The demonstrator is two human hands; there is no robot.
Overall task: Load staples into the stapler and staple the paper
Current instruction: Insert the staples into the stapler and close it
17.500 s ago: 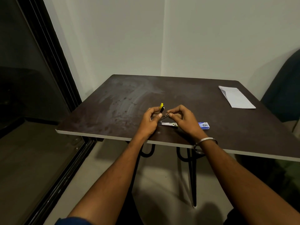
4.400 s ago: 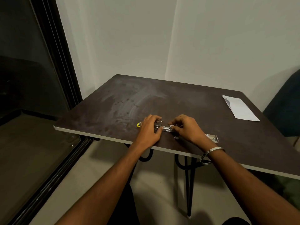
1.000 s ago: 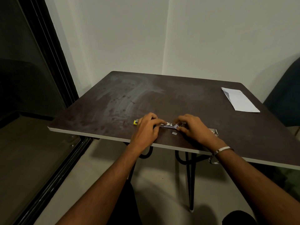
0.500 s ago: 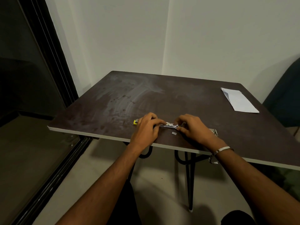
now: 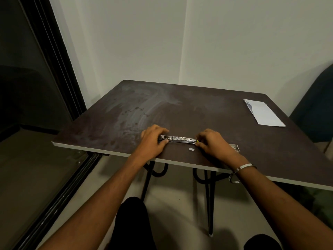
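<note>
Near the front edge of the bench [image 5: 180,109], your left hand [image 5: 153,139] is closed over one end of the opened-out stapler [image 5: 177,138], and your right hand [image 5: 210,142] pinches the other end, where a speck of yellow shows by the fingertips. The stapler lies flat, spread into one long thin metal strip, shiny and ridged in the middle, touching the bench between both hands. I can't tell whether staples are seated in the channel; too small. Risks: a small pale piece [image 5: 191,149] lies loose on the bench just below your right fingers, possibly a broken-off bit of staples, and a sweep of the wrist could knock it over the edge. Everything sits close to that edge, so a push along the strip could slide the stapler off too. Polished steel on a smooth, smeared dark top will skate if your left hand lets up. If the strip of staples goes in crooked, closing the arm could jam it or snap it, so seat it straight first. A small shiny box [image 5: 235,147], likely the staple packet, sits just behind your right wrist; your forearm could drag it. The paper [image 5: 262,113], white, folded, flat, lies well apart at the far right corner, untouched. A metal bangle [image 5: 242,168] circles your right wrist and could catch the bench edge.
</note>
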